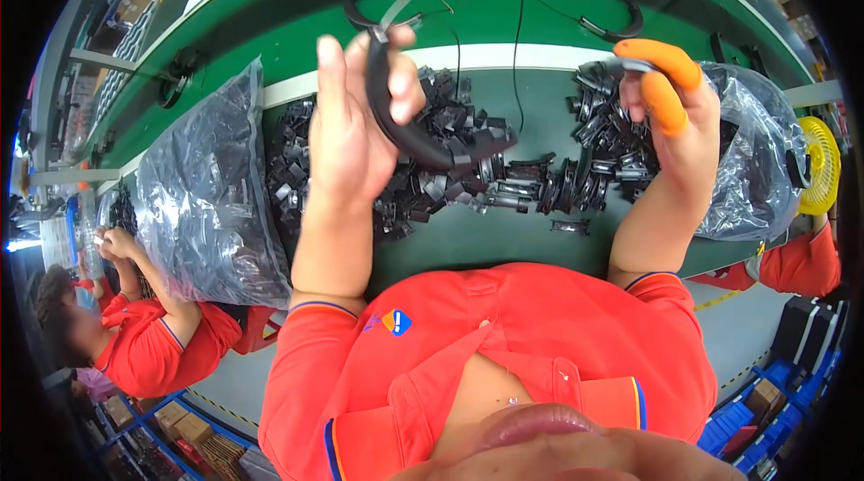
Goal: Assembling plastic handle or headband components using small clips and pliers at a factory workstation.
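Observation:
My left hand [346, 134] is raised over the bench, its fingers closed round a black curved headband [409, 141]. A thin pale metal strip [405, 0] sticks up from the headband's upper end. Off to the right, my right hand [679, 107] wears orange finger covers on the thumb and forefinger. Those two fingertips pinch a small grey piece [636, 65], too blurred to name further. Below and between the hands lie heaps of small black curved plastic parts [432, 188], with another heap [594, 134] beside my right hand.
Clear plastic bags of dark parts stand at left [202, 193] and right [747, 175]. Behind runs a green raised shelf [288, 40] with black headbands [621, 29] and hanging cables. A yellow fan [817, 166] is far right. Co-workers in red [166, 346] sit at both sides.

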Demonstrator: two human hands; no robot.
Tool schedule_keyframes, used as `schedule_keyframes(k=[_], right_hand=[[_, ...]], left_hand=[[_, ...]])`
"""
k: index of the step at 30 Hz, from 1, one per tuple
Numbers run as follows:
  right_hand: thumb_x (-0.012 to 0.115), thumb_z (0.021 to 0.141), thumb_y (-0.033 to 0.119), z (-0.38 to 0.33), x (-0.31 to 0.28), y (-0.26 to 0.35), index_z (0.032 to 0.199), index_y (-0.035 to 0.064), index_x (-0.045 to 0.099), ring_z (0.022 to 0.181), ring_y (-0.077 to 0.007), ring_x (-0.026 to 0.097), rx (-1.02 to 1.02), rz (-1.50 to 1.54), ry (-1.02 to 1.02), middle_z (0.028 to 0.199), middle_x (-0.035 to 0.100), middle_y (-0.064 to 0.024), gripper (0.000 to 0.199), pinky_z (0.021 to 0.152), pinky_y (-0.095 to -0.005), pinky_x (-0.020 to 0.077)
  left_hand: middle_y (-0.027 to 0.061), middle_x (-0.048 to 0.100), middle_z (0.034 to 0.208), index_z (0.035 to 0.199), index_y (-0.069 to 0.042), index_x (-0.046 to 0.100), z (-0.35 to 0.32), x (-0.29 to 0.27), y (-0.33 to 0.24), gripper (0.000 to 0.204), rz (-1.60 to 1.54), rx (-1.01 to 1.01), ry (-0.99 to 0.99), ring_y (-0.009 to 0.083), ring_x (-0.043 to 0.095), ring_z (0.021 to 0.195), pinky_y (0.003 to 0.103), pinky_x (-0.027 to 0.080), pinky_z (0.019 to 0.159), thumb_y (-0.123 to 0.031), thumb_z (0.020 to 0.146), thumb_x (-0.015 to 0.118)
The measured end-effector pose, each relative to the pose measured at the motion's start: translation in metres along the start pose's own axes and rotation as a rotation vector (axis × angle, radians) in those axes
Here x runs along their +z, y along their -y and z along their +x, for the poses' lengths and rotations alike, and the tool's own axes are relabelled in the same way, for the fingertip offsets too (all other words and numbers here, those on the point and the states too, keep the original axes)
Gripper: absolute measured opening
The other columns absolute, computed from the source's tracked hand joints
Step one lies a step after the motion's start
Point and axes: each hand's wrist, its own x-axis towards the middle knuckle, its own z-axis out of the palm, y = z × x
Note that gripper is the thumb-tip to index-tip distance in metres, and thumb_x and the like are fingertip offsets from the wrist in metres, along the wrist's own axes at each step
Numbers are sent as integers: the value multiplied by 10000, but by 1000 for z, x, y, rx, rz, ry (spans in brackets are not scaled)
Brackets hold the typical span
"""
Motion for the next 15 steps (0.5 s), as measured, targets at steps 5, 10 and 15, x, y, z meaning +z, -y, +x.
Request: schedule_keyframes(k=[5, 10, 15], right_hand=[[554, 872, 170, -7, 42, -10, 1026, -86, 556, 620, -87, 498, 24, 175, 101, 778, 555, -68, 298, 589, -208, 418], [549, 876, 139, 0, 62, -18, 1027, -46, 592, 659, -106, 541, 145, 234, 60, 832, 581, -61, 243, 610, -218, 437], [589, 844, 89, -2, 68, -27, 1059, -40, 546, 680, -112, 560, 193, 455, 24, 862, 578, -80, 254, 652, -231, 463]], left_hand=[[44, 506, 840, 1088, 9, 480, -17, -2, 22, 328, 130, -41, -11, 132, 459, 798, 263, 372, 757, -266, 961, 354], [72, 536, 937, 1111, -8, 474, -15, 8, 29, 288, 84, -102, -34, 150, 494, 906, 293, 373, 847, -231, 950, 386], [49, 520, 796, 1149, -6, 462, -13, -4, 31, 351, 60, -187, 100, 126, 468, 751, 256, 376, 732, -287, 945, 405]])
